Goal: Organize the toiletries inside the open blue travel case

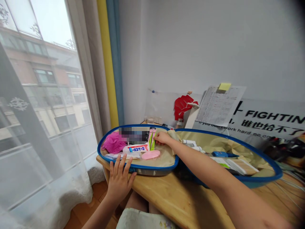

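Observation:
A blue-rimmed zip case lies open in two halves on the wooden desk. In its left half [154, 169] are a bright pink mesh bath puff [113, 142], a white tube of toothpaste [137, 148], a pink oval item [151, 155] in clear wrap and a dark pack [143, 136], partly pixelated. My right hand [163, 138] reaches in with fingertips pinched at a slim pink-and-green packet [153, 140], beside a similar one. Fingers apart, my left hand [121, 171] rests against the near rim, by a flat white packet [122, 156].
The case's right half [277, 170] holds white-capped tubes [188, 142], a blue item [224, 154] and a pack of thin sticks [243, 166]. Behind stand a clipped paper sheet [218, 103] and a small bottle [179, 123]. Cables [292, 183] lie at right; a curtained window is left.

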`<state>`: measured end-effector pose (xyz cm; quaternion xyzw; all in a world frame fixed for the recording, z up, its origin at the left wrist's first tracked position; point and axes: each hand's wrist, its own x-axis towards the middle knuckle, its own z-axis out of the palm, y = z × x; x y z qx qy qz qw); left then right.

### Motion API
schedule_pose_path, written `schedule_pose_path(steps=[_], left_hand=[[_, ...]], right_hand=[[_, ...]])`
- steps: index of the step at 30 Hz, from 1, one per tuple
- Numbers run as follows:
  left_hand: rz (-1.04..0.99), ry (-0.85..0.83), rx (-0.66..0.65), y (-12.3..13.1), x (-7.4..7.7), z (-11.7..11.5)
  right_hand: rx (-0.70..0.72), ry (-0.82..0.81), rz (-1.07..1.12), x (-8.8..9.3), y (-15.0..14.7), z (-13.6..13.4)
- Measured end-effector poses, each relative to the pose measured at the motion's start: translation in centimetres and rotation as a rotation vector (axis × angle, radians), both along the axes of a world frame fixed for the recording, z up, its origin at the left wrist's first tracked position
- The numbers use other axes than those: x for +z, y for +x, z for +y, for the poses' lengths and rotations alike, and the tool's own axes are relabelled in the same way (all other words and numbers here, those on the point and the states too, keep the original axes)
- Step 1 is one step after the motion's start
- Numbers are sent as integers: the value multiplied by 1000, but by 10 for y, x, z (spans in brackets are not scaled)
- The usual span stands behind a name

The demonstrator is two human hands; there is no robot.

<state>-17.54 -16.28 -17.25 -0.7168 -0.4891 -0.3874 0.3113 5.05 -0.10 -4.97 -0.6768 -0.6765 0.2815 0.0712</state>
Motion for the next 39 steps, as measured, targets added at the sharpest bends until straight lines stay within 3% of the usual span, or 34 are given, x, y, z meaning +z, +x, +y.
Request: schedule_pose_path(steps=[14,20,25,28,34,39], left_hand=[[-18,-24,-11,-1,-2,0],[-23,-15,-22,-1,-1,-1],[-46,-28,-31,-1,-3,0],[-52,-16,-48,-1,-4,2],[-66,-9,-64,-1,-3,2],[-72,-23,-56,-1,-4,2]], right_hand=[[-9,67,22,-2,0,-2],[-49,218,176,19,16,-6],[-44,338,233,54,68,-25],[38,258,163,65,116,-48],[167,-38,-74,45,193,-97],[118,-39,-219,23,216,-107]])
